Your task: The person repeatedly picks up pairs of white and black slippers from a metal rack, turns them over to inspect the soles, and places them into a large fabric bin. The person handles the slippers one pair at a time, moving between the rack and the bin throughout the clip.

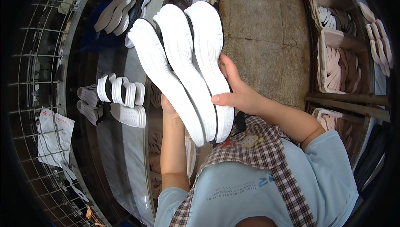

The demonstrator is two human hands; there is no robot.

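Three white shoe soles (pixel 180 39) lie side by side, overlapping along their length, in front of my body. Dark edging shows along their rims. My right hand (pixel 236 89) is closed on the right-hand sole, its thumb across the white side and its fingers around the far edge. From the left, my left hand (pixel 168 106) supports the soles from beneath; most of its fingers are hidden behind them. A small group of white and black soles (pixel 121 91) stands on the grey worktop to the left, beside several grey soles (pixel 88 104).
More soles (pixel 123 8) are stacked at the worktop's (pixel 121 160) far end. A wire grid (pixel 37 81) with a hanging plastic bag (pixel 54 137) runs along the left. Lined bins (pixel 325 60) of pink and brown soles stand at right, past the tiled floor (pixel 266 31).
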